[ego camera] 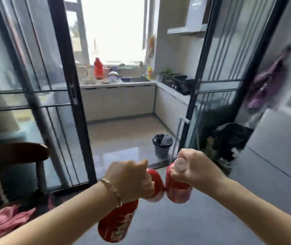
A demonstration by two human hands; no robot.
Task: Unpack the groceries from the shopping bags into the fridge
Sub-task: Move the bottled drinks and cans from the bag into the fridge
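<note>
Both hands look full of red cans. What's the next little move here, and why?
Probably turn to find the fridge, keeping each grip firm. The left hand holds a red can, the right hand a second can, and a third can shows under the left wrist. No open fridge is in view, only the glass door and kitchen counter beyond.
</note>
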